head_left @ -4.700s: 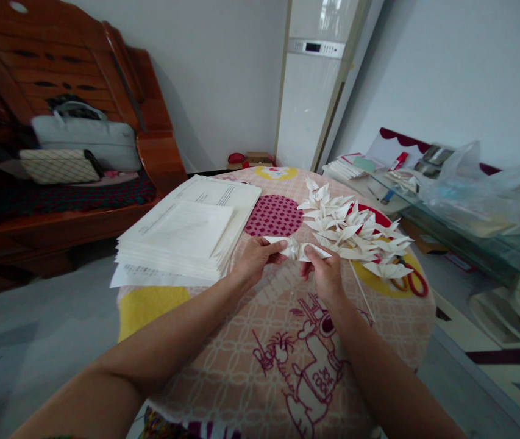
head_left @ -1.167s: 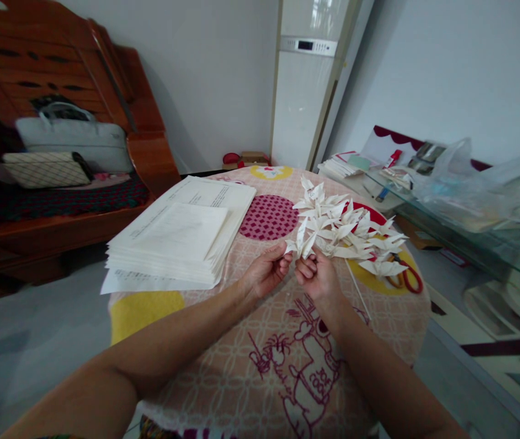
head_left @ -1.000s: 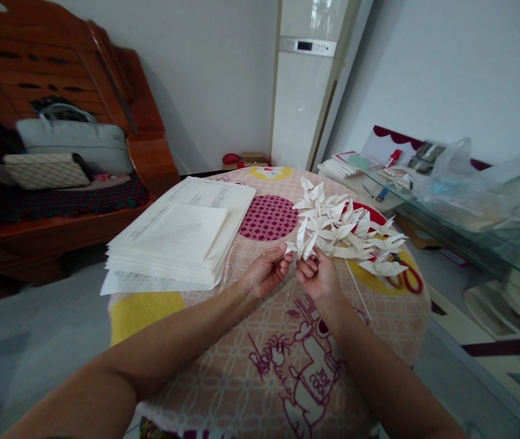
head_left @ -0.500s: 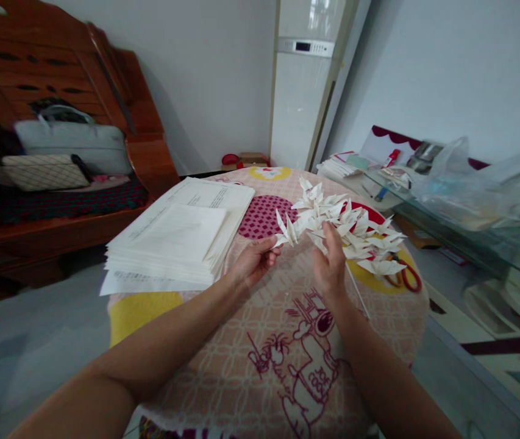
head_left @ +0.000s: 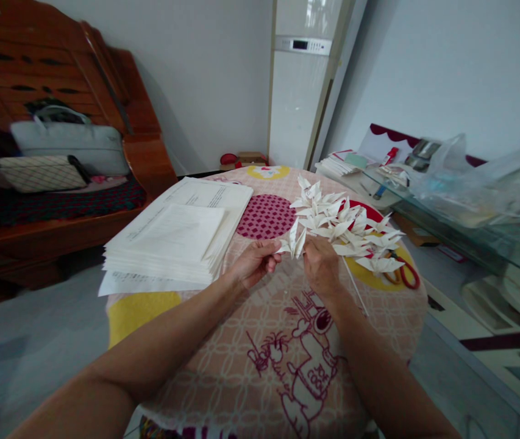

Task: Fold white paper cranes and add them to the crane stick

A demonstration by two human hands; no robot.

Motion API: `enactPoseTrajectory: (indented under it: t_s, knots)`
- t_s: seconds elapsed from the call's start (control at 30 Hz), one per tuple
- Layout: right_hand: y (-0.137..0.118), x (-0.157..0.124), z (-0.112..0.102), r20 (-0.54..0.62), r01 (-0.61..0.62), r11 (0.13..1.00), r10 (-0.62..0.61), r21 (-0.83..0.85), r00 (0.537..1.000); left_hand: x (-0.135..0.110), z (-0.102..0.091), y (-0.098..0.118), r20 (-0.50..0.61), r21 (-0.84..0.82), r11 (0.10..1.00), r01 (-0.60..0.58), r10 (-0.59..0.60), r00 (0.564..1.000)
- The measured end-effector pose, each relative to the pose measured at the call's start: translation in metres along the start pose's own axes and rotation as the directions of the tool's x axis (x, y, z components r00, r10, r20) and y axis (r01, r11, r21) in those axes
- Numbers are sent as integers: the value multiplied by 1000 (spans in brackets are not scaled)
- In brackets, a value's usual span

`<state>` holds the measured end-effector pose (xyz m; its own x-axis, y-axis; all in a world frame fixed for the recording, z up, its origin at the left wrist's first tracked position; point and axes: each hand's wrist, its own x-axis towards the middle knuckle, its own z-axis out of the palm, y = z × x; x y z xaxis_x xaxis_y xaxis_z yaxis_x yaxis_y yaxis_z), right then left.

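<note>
Between my two hands, above the table, is a white folded paper crane [head_left: 294,242] with its wings raised. My left hand [head_left: 256,261] pinches its left tip between thumb and fingers. My right hand [head_left: 322,263] is closed at its right end; the fingertips are partly hidden behind the hand. Just beyond and to the right lies a heap of several similar paper cranes [head_left: 339,228]. A thin white stick [head_left: 355,284] lies on the cloth beside my right wrist.
A stack of printed paper [head_left: 159,244], topped by smaller sheets, occupies the table's left. Red-handled scissors [head_left: 409,275] lie at the right edge under the cranes. A patterned cloth [head_left: 223,366] covers the round table. On the right, a glass shelf [head_left: 452,225] holds plastic bags.
My right hand has come left and down from near the heap and closed on the right end of the crane. My left hand keeps its pinch, nearly in place.
</note>
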<state>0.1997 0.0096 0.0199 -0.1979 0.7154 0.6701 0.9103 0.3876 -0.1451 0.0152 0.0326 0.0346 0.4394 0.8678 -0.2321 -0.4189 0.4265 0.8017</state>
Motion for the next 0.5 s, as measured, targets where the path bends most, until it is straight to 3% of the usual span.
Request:
enactPoseTrajectory:
  t_s: [0.1, 0.2, 0.33, 0.4, 0.5]
  knots:
    - [-1, -2, -4, 37, -113, 993, 111, 45, 993, 0, -1, 0, 28, 27, 1000, 15, -16, 999]
    - [-7, -2, -7, 54, -199, 960, 192, 199, 980, 1, -3, -1, 52, 64, 998, 27, -30, 998]
    - [-15, 0, -8, 180, -379, 800, 334, 464, 925, 1, -4, 0, 69, 95, 995, 25, -32, 997]
    - [-16, 0, -8, 218, -447, 754, 391, 482, 894, 1, -3, 0, 72, 105, 994, 15, -23, 997]
    - [-13, -1, -7, 198, -423, 824, 375, 376, 906, 2, -3, -3, 53, 139, 990, -24, 17, 998]
